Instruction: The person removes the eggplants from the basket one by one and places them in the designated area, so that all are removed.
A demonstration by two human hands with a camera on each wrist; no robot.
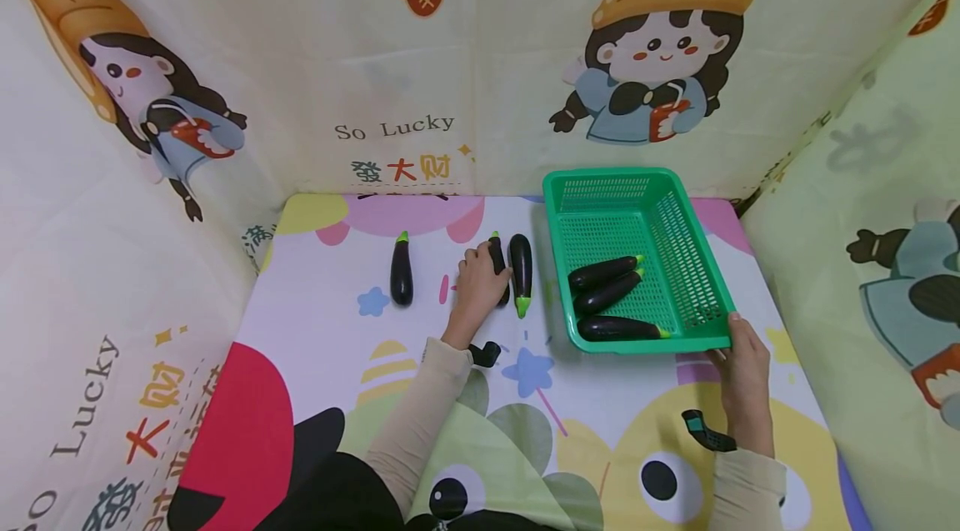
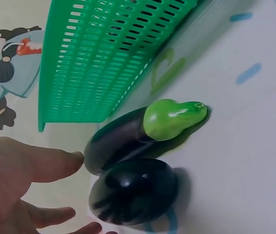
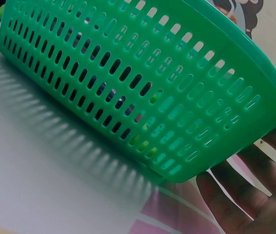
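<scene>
My left hand (image 1: 477, 281) reaches over a dark purple eggplant (image 1: 498, 266) on the table, thumb and fingers spread to either side. In the left wrist view, that eggplant (image 2: 133, 192) shows its rounded end near the fingertips. Just right of it lies another eggplant (image 1: 521, 268), green stem toward me. A third eggplant (image 1: 401, 274) lies apart on the left. At the near right corner of the green plastic basket (image 1: 637, 345), my right hand (image 1: 745, 356) grips the rim, with fingers outside and beneath it. Inside are three eggplants, one (image 1: 617, 328) along the near wall.
The table is covered with a printed cartoon cloth (image 1: 300, 298). Behind and at both sides hang pale printed sheets (image 1: 510, 97) that meet the table's edges. The basket stands on the right part of the table, near the back sheet.
</scene>
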